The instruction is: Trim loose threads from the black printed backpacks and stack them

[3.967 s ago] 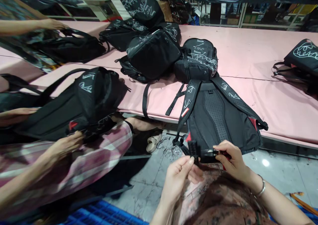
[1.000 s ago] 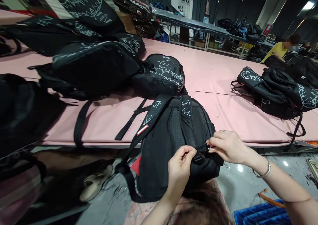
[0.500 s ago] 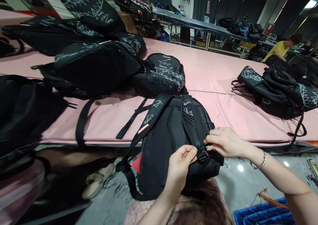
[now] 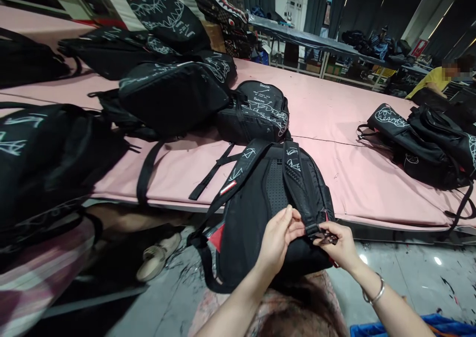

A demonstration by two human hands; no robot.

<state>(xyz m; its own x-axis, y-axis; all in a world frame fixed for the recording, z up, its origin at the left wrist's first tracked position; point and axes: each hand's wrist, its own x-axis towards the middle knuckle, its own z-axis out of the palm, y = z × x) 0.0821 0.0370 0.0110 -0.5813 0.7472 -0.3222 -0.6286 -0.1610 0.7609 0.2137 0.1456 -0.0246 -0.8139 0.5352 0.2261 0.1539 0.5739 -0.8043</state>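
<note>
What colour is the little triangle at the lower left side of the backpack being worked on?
Red, clearest in the head view.

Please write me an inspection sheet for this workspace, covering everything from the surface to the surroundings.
Surface: pink tabletop, creased, with a dark line running across.
Job's things: black backpack, straps up, between table edge and lap.
Clutter: more black bags heaped beyond it and at far right.
Grips: left grip beside the strap's lower end, contact unclear; right grip on a small dark object, partly hidden.
Cables: nothing seen.
Surroundings: floor with dark scraps; person in yellow at upper right.
</note>
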